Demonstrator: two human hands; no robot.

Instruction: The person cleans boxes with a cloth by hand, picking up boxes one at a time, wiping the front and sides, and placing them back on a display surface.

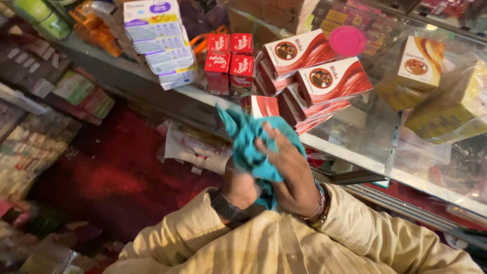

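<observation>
At the centre of the frame, both hands bunch a teal cloth [251, 144]: the right hand [289, 172] wraps fingers over it, the left hand [238, 185] clutches underneath (wristwatch visible). Red-and-white boxes [324, 78] crowd the glass worktop [375, 147] above; gathering loose corners in would give a firmer grip.

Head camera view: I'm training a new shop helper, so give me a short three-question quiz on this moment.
1. True or false: both hands grip the teal cloth.
2. What sits on the red-and-white boxes? A) pink round lid B) green bottle
3. What does the left hand wear at its wrist?

Key: 1 true, the right hand too; 2 A, the pink lid; 3 a dark wristwatch.
</observation>
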